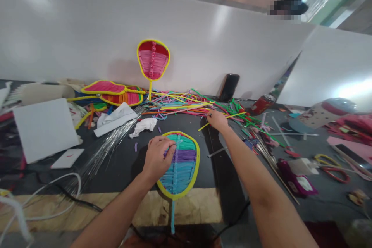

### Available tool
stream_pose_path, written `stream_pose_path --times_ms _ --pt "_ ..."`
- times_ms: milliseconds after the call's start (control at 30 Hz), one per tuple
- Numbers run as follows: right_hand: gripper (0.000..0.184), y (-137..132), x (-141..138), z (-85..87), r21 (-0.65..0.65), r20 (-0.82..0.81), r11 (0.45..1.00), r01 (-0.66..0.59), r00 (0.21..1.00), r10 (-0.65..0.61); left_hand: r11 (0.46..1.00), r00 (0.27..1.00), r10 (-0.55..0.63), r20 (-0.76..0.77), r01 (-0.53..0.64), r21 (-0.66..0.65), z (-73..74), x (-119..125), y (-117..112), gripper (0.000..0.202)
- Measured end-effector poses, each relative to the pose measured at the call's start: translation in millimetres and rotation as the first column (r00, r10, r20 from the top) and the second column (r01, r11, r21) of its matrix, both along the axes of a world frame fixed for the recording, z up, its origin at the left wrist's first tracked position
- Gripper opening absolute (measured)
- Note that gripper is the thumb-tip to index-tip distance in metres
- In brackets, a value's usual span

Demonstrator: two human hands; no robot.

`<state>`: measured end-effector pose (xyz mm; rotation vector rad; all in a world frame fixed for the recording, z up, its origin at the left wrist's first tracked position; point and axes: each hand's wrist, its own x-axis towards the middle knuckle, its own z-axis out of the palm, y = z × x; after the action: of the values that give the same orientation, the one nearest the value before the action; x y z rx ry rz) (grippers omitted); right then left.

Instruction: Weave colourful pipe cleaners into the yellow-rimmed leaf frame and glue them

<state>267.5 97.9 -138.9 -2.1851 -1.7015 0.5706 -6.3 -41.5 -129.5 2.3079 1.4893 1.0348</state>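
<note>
A paddle-shaped hand fan (186, 167) made of pipe cleaners lies in front of me. Its body has green, purple and blue bands, with a yellow rim, a light centre rib and a blue stem towards me. Over its upper left part, my left hand (159, 153) is closed, thumb and forefinger meeting near the centre rib; the other fingertips are hidden. Farther off to the right, my right hand (217, 120) pinches a yellow pipe cleaner (204, 127), whose ends stick out on both sides. Beyond that hand lies a heap of loose coloured pipe cleaners (177, 104).
A pink and red fan (153, 62) stands against the white partition (87, 27). A phone (229, 87) leans there too, with a red can (263, 104) to its right. Silver strands (107, 145) and crumpled tissue (143, 126) lie left; scissors (334, 173) lie right.
</note>
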Motion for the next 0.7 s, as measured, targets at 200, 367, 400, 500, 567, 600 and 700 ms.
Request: stream_pose_path --times_ms 200,367,400,500,567,600,700 --pt "0.034 2.2 14.0 -4.4 0.114 -0.340 0.989 0.097 0.939 -0.053 1.000 1.000 -0.008 0.002 0.008 -0.014 1.2 0.3 0.1 0.025" --pt "0.030 -3.1 24.5 7.9 0.190 -0.549 0.978 0.086 0.835 0.033 1.000 1.000 -0.009 0.002 0.009 -0.018 0.2 -0.1 -0.3 0.025" --pt "0.030 -6.1 23.9 10.8 0.205 -0.562 0.977 0.056 0.824 0.071 1.000 1.000 -0.011 0.006 0.011 -0.016 -0.3 0.1 -0.6 0.025" --pt "0.034 -17.4 12.9 17.1 0.231 -0.541 0.968 -0.094 0.815 0.208 1.000 1.000 -0.025 0.017 0.025 -0.008 -2.7 1.3 -1.5 0.024" --pt "0.030 -25.4 -0.5 19.3 0.223 -0.476 0.948 -0.225 0.824 0.308 0.999 0.999 -0.031 0.022 0.032 -0.005 -4.1 1.9 -1.7 0.023" --pt "0.025 -29.2 -7.9 20.2 0.213 -0.431 0.934 -0.286 0.831 0.353 0.999 0.999 -0.031 0.024 0.031 -0.006 -4.4 2.0 -1.7 0.023" --pt "0.008 -39.3 -26.8 23.8 0.158 -0.284 0.891 -0.426 0.844 0.454 1.000 0.999 -0.008 0.033 0.009 -0.028 -4.0 1.4 -1.0 0.022"
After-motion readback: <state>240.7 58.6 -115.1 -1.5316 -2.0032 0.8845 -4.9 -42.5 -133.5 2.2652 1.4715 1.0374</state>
